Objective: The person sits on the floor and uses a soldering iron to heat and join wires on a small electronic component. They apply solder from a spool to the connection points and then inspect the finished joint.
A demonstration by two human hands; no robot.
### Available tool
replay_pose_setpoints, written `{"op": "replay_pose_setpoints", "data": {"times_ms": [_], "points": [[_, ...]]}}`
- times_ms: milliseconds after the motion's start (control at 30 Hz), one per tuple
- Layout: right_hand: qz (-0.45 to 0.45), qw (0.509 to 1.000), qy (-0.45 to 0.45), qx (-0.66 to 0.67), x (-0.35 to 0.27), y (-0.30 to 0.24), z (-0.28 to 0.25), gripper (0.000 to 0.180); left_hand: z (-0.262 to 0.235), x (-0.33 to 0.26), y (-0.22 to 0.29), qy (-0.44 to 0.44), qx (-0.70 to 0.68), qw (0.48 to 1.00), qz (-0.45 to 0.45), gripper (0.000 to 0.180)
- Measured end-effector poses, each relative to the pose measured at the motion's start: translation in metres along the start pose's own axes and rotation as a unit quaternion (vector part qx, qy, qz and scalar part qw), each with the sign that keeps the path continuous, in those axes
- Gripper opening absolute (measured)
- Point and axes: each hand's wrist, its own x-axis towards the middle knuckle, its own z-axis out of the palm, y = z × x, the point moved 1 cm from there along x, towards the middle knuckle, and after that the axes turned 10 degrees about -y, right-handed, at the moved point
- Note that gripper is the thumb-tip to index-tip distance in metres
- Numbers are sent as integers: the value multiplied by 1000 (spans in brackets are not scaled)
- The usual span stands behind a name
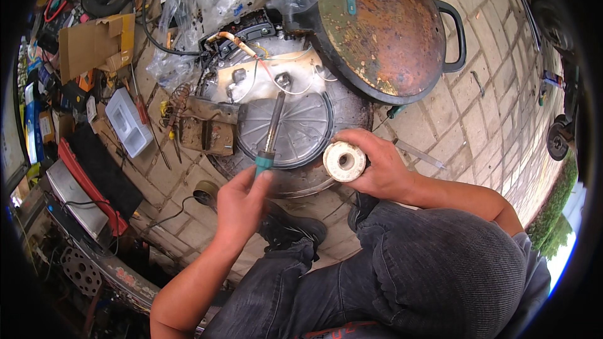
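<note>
Soldering iron [272, 129] in your left hand [242, 198]: teal handle, long straight metal shaft, dull grey-brown, darker toward the far end. You've got thumb and fingers closed round the handle, shaft pointing away from you, over the ribbed silver disc [308, 127]. Tip sits near a dark lump in the white padding [257, 85]; can't tell if they touch.

Your right hand [383, 166] is curled round a cream-white spool [334, 164], its flat round end and centre hole facing up at you, surface a bit grubby. Spool is just right of the disc, apart from the iron.

Under both: round metal appliance base [355, 110], thin white wires [301, 91] looped over the padding. Beyond on the right, big round pan [383, 31], blotchy rust-brown and green, black loop handle. Left of the base, rusty metal box [217, 138], then pale plastic tray [127, 124], red-handled screwdriver [142, 112], cardboard box [91, 50]. All on brick paving [433, 103].
</note>
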Motion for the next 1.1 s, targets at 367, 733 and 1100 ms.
{"op": "replay_pose_setpoints", "data": {"times_ms": [367, 733, 1100], "points": [[4, 1000, 1, -7, 0, 1, 0, 55, 2, 1, 0, -3, 9, 1000, 6, 33], [4, 1000, 1, -4, -1, 2, 0, 55, 4, -2, -4, -1, -5, 1000, 0, 31], [2, 1000, 3, -5, 0, 0, 1, 55, -3, 2, -4, 9, 12, 1000, 2, 33]]}}
